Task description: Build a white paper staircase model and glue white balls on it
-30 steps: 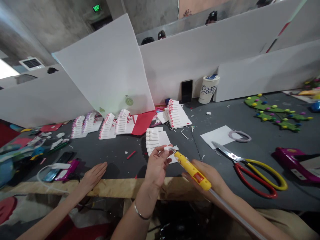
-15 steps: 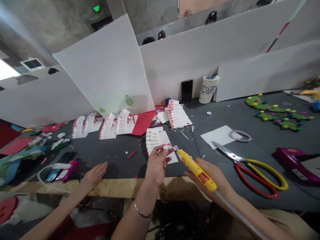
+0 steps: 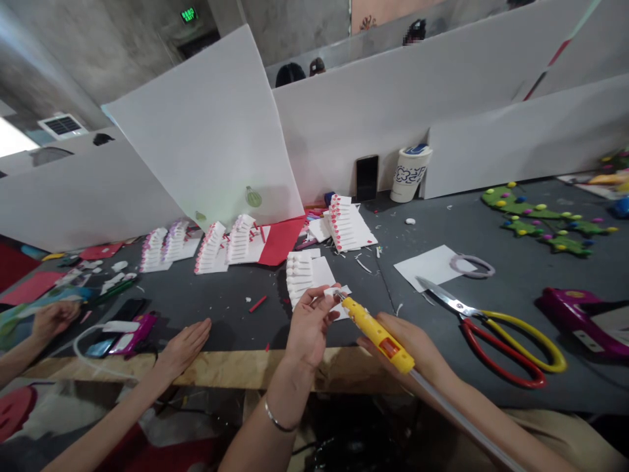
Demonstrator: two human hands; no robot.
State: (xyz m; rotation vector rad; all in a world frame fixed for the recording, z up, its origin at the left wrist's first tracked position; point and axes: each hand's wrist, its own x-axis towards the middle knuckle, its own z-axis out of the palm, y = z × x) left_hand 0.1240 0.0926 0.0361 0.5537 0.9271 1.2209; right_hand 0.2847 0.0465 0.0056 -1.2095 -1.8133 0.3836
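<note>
My left hand, with a bangle on its wrist, pinches a small white piece over the table's front part. My right hand is wrapped round a yellow glue gun, with a long clear stick coming out of its rear. The gun's metal tip is at the white piece; whether they touch is hard to tell. Just behind my left hand lies a white card with a row of white rolled pieces on it.
Scissors with red and yellow handles lie right, by a white sheet and a grey ring. More cards, a phone and a cup stand behind. Another person's hands rest at the left.
My right hand has moved the glue gun left, bringing its tip to the white piece. The other person's second hand has appeared at the far left.
</note>
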